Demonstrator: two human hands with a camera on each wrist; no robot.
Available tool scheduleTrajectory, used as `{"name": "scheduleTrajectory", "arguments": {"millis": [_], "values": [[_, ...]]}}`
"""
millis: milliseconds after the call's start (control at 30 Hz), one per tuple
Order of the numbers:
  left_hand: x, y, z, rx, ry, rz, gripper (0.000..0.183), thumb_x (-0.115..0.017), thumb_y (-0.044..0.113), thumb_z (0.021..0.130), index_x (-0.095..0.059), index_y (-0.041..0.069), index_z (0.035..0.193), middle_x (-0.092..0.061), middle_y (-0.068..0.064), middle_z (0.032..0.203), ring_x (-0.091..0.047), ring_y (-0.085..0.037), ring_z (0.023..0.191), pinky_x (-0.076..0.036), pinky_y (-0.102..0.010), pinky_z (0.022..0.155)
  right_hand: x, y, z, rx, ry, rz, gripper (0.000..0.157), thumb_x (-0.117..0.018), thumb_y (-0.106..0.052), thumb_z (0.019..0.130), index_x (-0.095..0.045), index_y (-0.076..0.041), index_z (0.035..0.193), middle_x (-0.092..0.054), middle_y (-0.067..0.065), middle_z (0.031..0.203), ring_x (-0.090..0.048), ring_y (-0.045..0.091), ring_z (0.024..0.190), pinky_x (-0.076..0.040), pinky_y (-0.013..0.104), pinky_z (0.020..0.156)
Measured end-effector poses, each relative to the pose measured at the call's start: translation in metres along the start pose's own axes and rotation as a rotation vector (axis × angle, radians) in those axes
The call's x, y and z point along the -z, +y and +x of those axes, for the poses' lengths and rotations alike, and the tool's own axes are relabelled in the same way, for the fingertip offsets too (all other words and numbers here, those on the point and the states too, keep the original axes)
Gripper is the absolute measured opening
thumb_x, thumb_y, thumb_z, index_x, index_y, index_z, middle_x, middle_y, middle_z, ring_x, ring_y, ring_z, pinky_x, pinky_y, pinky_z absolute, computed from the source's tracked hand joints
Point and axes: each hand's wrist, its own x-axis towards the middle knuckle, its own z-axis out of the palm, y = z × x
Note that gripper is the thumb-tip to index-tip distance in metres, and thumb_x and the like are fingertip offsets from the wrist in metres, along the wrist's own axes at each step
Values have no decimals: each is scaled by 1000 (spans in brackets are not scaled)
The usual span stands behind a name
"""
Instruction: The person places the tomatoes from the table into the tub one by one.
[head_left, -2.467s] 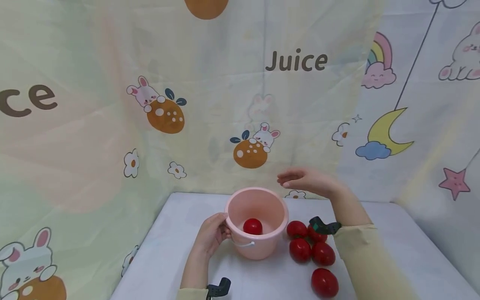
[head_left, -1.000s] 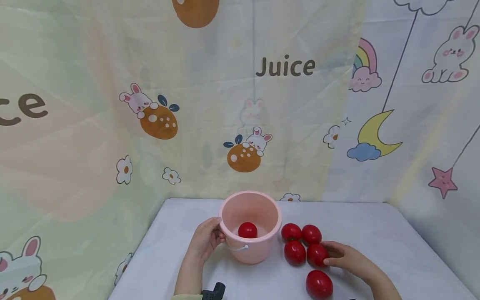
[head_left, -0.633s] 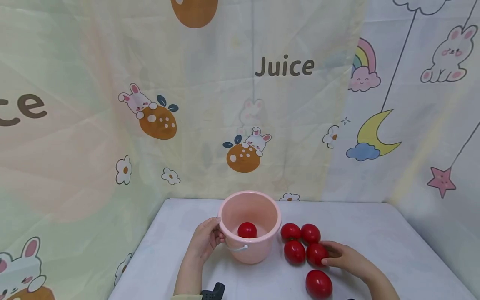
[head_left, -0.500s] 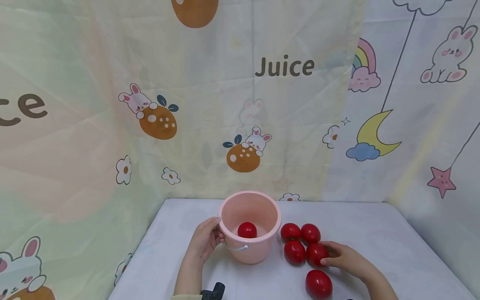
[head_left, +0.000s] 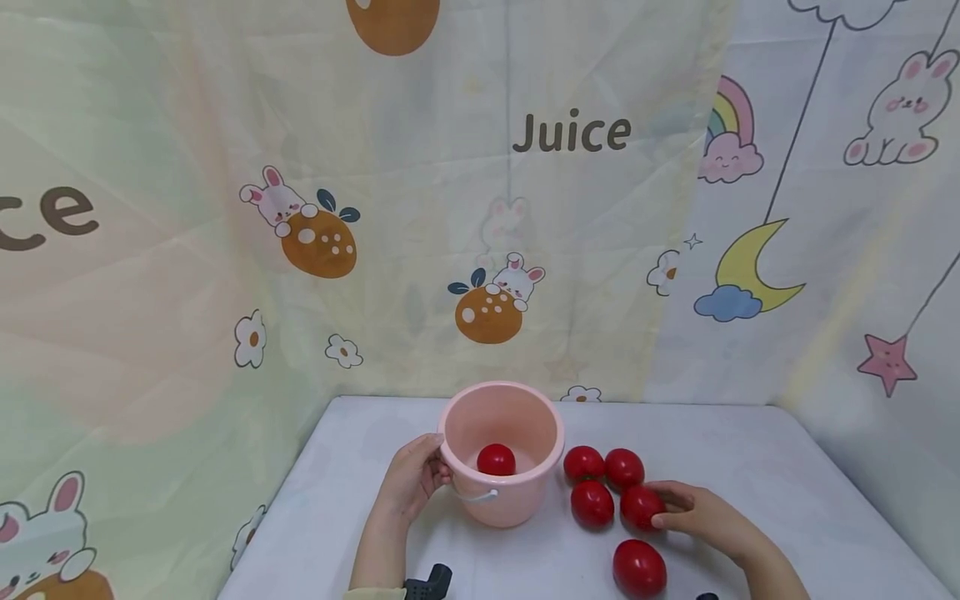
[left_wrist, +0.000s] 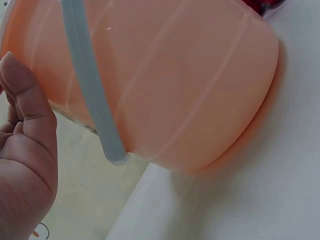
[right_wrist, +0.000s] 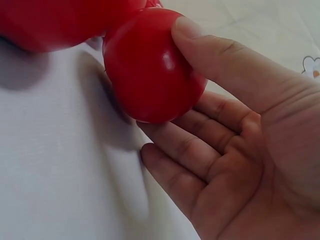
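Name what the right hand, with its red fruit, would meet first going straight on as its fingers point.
Probably the back-right fruit, bumped by the held fruit; possibly the front-left fruit instead, as depth is unclear.

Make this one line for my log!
left hand: holds bucket; right hand: grips red fruit; bucket: one fruit inside; table: four others

1. On my head view, the left hand point(head_left: 411, 477) sits at lower centre, thumb point(left_wrist: 22, 82) uppermost, fingers point(head_left: 438, 475) curled beneath.
2. I see the right hand point(head_left: 699, 513) pinching at lower right.
3. The left forearm point(head_left: 379, 546) and right forearm point(head_left: 768, 562) slant inward from the bottom edge.
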Motion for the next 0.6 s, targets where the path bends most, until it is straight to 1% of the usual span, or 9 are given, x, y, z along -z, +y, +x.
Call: {"name": "scheduleTrajectory", "arguments": {"millis": [267, 433, 600], "values": [[0, -1, 0, 11, 11, 4, 41, -59, 31, 97, -58, -7, 112, -61, 0, 70, -57, -10, 61, -54, -19, 62, 13, 0, -2, 34, -7, 0, 75, -79, -43, 78, -53, -9, 140, -60, 16, 135, -55, 36, 123, -55, 55, 87], [0, -1, 0, 10, 12, 8, 44, -60, 33, 96, -57, -8, 113, -61, 0, 70, -57, -10, 61, -54, -20, 63, 23, -8, -6, 72, -5, 10, 76, -80, -42, 78, -52, -9, 140, -59, 17, 135, -56, 36, 123, -56, 54, 88], [1, -1, 0, 15, 12, 5, 46, -61, 34, 95, -57, -7, 114, -61, 0, 71, -57, -11, 62, -54, -20, 63, 35, -20, -9, 120, -3, 17, 75, -78, -40, 80, -50, -8, 142, -58, 18, 138, -54, 38, 126, -55, 55, 91]]}}
